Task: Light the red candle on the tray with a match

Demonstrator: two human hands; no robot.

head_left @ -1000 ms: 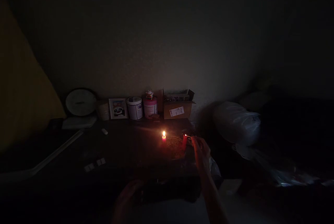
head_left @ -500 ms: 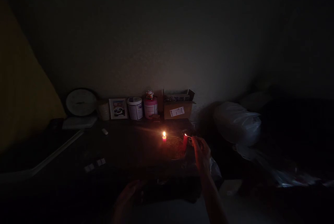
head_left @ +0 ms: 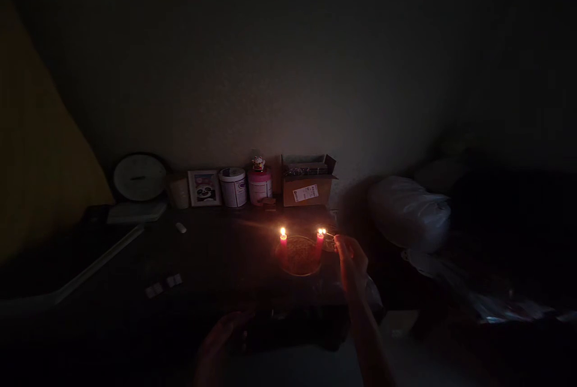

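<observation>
The room is very dark. Two red candles stand on a dark table, the left candle burning and the right candle now flaming at its tip. Between them sits a round bowl of brownish stuff. My right hand is pinched on a thin lit stick whose burning end touches the right candle's wick. My left hand hovers low near the table's front edge by a dark object; its fingers are too dim to read.
Along the wall stand a round white clock, a panda picture frame, a white tub, a pink jar and an open cardboard box. A white bag lies to the right. Small white pieces lie on the table.
The right candle's wick has caught and its flame has grown, lighting the bowl between the candles. My right hand stayed almost still at the wick.
</observation>
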